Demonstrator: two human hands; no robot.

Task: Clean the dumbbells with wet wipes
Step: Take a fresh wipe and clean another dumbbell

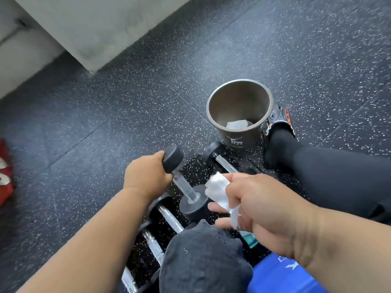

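My left hand grips the top black head of a small dumbbell, which stands tilted with its lower head on the floor. My right hand holds a crumpled white wet wipe right beside the dumbbell's lower head. Another dumbbell lies just behind, near the bin. More dumbbells with chrome handles lie in a row below my left forearm. A wipe packet peeks out under my right hand.
A metal bin with a used wipe inside stands on the speckled rubber floor. My leg in black and a shoe lie to its right. A grey concrete block is top left; a red object lies at the left edge.
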